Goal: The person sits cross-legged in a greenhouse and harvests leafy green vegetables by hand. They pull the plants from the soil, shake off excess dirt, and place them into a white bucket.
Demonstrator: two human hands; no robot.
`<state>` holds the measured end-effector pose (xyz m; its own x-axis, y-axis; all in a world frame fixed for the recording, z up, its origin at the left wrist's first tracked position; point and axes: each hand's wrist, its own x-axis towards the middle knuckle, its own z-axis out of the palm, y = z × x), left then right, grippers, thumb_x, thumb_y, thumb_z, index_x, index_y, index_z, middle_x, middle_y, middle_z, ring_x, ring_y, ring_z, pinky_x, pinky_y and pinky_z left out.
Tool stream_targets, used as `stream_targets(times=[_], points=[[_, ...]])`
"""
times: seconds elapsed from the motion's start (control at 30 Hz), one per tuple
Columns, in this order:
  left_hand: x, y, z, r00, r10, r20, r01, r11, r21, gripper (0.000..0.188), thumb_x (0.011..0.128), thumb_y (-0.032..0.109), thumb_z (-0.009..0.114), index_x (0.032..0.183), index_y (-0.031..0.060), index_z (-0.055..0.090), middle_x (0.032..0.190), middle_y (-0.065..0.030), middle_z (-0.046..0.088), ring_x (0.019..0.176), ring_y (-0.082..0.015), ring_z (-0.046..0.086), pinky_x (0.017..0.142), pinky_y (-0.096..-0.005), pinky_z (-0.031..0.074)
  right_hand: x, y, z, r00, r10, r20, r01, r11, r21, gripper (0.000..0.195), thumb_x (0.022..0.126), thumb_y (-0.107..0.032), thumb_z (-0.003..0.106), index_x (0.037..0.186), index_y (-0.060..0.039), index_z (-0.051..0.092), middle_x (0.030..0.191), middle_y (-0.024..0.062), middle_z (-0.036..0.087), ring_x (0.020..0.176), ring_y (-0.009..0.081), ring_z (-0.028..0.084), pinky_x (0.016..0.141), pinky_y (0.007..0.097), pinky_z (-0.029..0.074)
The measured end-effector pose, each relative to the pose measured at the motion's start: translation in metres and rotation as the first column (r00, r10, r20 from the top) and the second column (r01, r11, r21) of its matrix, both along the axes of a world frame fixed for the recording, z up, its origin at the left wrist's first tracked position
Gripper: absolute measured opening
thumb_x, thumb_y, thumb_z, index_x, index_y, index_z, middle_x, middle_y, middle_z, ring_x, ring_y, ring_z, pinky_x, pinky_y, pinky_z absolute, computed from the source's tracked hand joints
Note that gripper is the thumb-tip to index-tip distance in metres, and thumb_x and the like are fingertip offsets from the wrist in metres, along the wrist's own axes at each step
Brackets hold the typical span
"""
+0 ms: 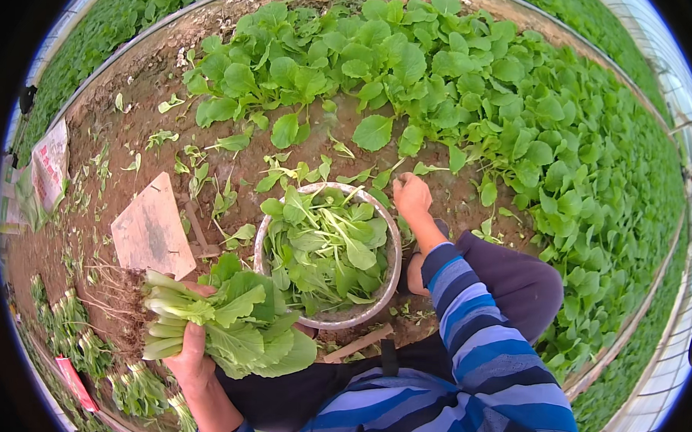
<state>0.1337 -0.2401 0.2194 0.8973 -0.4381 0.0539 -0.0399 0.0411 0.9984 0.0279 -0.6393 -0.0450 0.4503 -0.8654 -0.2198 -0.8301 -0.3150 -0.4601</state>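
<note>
A bunch of leafy greens with pale stalks (171, 312) is gripped in my left hand (192, 348), its soil-brown roots (125, 305) pointing left and its broad leaves spreading right. Those leaves reach the lower left rim of a round tub (394, 276). Loose picked leaves and stems (333, 244) fill much of that tub. Just beyond its upper right rim, my right hand (413, 197) hovers over or touches the soil with fingers curled. Small leaves lie close to it, and whether something is between its fingertips is hidden.
Growing greens (535, 120) cover the bed ahead and to the right. A wooden board (154, 225) lies left of the tub, near scattered leaves. Bundled greens (86, 338) rest at lower left by a red strip (77, 382). A printed sack (50, 165) sits at far left.
</note>
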Motion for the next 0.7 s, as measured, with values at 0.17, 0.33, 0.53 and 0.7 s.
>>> stream_targets(times=[0.17, 0.33, 0.53, 0.7], points=[[0.021, 0.015, -0.021, 0.971, 0.115, -0.207, -0.125, 0.992, -0.032, 0.061, 0.087, 0.019, 0.069, 0.137, -0.0031, 0.041, 0.112, -0.0167, 0.061, 0.105, -0.0257, 0.058, 0.094, -0.0401, 0.046, -0.024, -0.089, -0.069, 0.863, 0.055, -0.502, -0.056, 0.998, 0.012, 0.034, 0.093, -0.019, 0.056, 0.124, -0.0055, 0.058, 0.114, 0.0161, 0.07, 0.108, 0.0317, 0.068, 0.089, 0.0423, 0.055], [0.021, -0.004, -0.024, 0.965, 0.162, -0.207, -0.161, 0.987, 0.017, 0.078, 0.081, 0.027, 0.075, 0.141, -0.004, 0.036, 0.102, -0.0146, 0.054, 0.097, -0.0252, 0.053, 0.092, -0.0413, 0.044, -0.037, -0.131, -0.108, 0.753, 0.148, -0.641, -0.252, 0.965, -0.073, 0.051, 0.089, -0.016, 0.062, 0.137, -0.0084, 0.047, 0.111, 0.0161, 0.071, 0.103, 0.0312, 0.069, 0.083, 0.0429, 0.057], [0.033, -0.019, -0.027, 0.982, -0.006, -0.188, 0.012, 1.0, 0.029, 0.078, 0.085, 0.026, 0.07, 0.147, -0.0014, 0.03, 0.105, -0.0125, 0.05, 0.1, -0.0244, 0.049, 0.091, -0.0385, 0.043, -0.05, -0.154, -0.143, 0.572, 0.279, -0.771, -0.457, 0.89, -0.016, 0.02, 0.089, -0.019, 0.064, 0.106, -0.0105, 0.07, 0.11, 0.011, 0.071, 0.098, 0.0292, 0.07, 0.078, 0.0444, 0.057], [0.033, -0.024, -0.018, 0.988, -0.022, -0.154, 0.024, 1.0, 0.007, 0.077, 0.084, 0.025, 0.072, 0.146, 0.0012, 0.033, 0.105, -0.011, 0.051, 0.1, -0.0245, 0.049, 0.09, -0.0387, 0.043, -0.012, -0.101, -0.07, 0.836, 0.373, -0.404, -0.416, 0.909, -0.021, 0.02, 0.089, -0.027, 0.062, 0.09, -0.0092, 0.07, 0.093, 0.0163, 0.072, 0.09, 0.0339, 0.07, 0.077, 0.0467, 0.055]])
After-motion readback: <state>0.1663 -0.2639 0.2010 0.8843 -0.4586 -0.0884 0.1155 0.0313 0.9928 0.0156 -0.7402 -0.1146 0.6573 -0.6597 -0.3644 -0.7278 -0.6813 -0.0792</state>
